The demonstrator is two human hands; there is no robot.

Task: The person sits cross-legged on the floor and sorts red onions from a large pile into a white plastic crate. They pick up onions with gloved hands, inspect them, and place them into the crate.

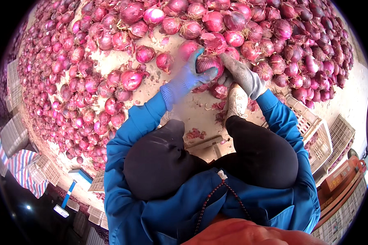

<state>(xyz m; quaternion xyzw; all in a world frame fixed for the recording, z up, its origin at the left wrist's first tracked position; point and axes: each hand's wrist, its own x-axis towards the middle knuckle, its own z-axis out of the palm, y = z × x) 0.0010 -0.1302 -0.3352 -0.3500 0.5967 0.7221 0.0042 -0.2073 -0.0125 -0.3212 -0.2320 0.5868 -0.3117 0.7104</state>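
Note:
My left hand (pixel 193 72), in a blue knit glove with darker fingertips, spans a large red onion (pixel 209 64) with thumb and forefinger spread around its near and left sides. My right hand (pixel 240 71), in a grey-coated glove, touches the right side of the same onion; some of its fingers are hidden beneath. Just beyond lies an onion with loose, peeling skin (pixel 214 42). A smaller red onion (pixel 164 62) rests on the floor left of my hands, and another onion (pixel 218 90) sits below them near my shoe.
Piles of red onions (pixel 79 70) spread ahead, left and right. A light plastic crate (pixel 320 144) stands by my right arm, with another crate (pixel 340 139) beyond it. Loose onion skins (pixel 195 133) lie between my feet. A blue-handled scale (pixel 61 210) and striped sheeting (pixel 26 168) are at lower left.

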